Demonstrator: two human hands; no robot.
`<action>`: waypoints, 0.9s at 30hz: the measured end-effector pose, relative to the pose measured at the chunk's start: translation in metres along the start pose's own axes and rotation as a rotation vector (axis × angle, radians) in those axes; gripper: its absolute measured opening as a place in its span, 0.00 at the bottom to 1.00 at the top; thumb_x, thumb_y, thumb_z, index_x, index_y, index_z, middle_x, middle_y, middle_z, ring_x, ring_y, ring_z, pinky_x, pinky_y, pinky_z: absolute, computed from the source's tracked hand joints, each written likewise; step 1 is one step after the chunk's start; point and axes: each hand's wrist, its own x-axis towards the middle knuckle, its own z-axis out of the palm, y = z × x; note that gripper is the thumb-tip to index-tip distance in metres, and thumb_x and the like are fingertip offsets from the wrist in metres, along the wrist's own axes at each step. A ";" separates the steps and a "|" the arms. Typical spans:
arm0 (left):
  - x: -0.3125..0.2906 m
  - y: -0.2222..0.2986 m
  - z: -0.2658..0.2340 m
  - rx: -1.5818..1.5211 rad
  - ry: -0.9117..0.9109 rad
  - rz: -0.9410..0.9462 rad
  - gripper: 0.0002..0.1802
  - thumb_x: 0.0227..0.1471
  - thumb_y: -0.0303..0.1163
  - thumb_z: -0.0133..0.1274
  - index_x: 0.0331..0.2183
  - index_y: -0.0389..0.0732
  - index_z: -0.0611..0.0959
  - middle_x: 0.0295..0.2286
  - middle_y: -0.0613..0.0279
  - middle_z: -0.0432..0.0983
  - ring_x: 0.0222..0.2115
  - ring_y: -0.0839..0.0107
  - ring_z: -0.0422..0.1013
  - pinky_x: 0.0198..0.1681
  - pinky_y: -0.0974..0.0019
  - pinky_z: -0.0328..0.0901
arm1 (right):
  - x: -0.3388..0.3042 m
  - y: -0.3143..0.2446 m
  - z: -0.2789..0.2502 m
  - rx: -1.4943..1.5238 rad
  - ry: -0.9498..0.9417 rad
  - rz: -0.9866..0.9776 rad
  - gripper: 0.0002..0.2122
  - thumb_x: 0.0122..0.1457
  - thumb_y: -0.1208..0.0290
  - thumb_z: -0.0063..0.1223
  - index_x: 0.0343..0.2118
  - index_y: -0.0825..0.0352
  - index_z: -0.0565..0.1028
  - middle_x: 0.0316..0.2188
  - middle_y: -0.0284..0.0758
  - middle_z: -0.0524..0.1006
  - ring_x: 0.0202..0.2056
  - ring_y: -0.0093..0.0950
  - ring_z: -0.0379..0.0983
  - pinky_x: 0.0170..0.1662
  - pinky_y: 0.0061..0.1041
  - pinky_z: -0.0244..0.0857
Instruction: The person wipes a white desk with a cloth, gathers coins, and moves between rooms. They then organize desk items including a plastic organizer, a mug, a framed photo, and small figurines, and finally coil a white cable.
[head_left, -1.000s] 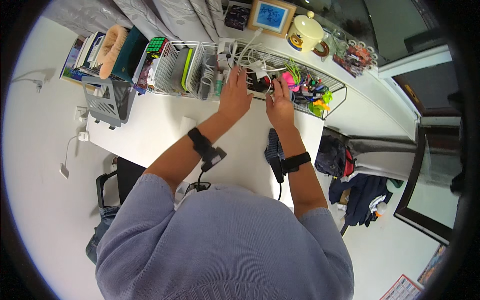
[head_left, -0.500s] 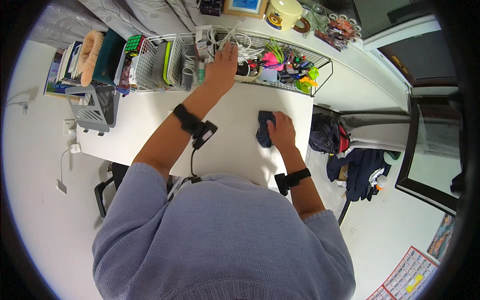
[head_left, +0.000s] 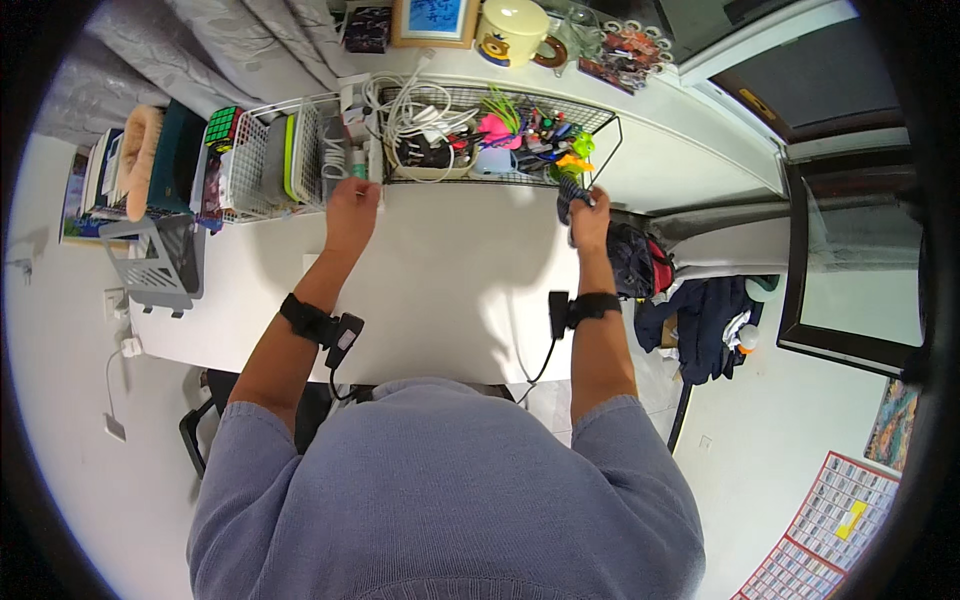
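My right hand (head_left: 591,215) is closed on a dark striped cloth (head_left: 567,198), bunched by the right front corner of the black wire basket (head_left: 612,130). Part of the cloth overlaps the basket's front edge. My left hand (head_left: 354,208) is at the front of the storage row, just below a small green tube (head_left: 359,165). Its fingers are curled together, and anything between them is hidden. White cables (head_left: 405,110) lie tangled in the basket, beside a pink item (head_left: 497,130) and several pens.
The white desk (head_left: 440,285) spreads between my forearms. On the left stand a white wire rack (head_left: 245,180), a puzzle cube (head_left: 222,127) and a grey laptop stand (head_left: 150,265). A cream mug (head_left: 512,32) stands behind the basket. A dark backpack (head_left: 630,262) is past the desk's right edge.
My left hand has come off the cables and moved left and toward me. My right hand has carried the cloth from the desk surface up to the basket's right corner. The view has shifted.
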 end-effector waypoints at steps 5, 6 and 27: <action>0.003 0.023 0.001 -0.152 0.015 -0.217 0.17 0.52 0.35 0.53 0.42 0.35 0.73 0.30 0.62 0.73 0.24 0.77 0.69 0.23 0.72 0.65 | 0.027 -0.048 -0.020 0.303 -0.107 0.132 0.33 0.45 0.78 0.47 0.59 0.69 0.55 0.56 0.48 0.61 0.53 0.38 0.61 0.53 0.25 0.54; 0.009 0.022 0.005 -0.190 -0.009 -0.178 0.18 0.52 0.35 0.53 0.43 0.36 0.73 0.29 0.63 0.73 0.22 0.78 0.69 0.22 0.73 0.64 | 0.053 -0.005 -0.021 0.240 -0.134 -0.024 0.33 0.45 0.79 0.46 0.59 0.66 0.55 0.56 0.43 0.61 0.51 0.36 0.63 0.50 0.24 0.58; 0.008 0.051 -0.005 0.385 -0.039 -0.202 0.11 0.55 0.33 0.46 0.38 0.35 0.73 0.26 0.55 0.76 0.24 0.68 0.74 0.25 0.68 0.67 | 0.037 0.008 -0.024 0.279 -0.199 -0.093 0.28 0.44 0.86 0.47 0.52 0.68 0.59 0.40 0.37 0.65 0.33 0.24 0.66 0.34 0.20 0.63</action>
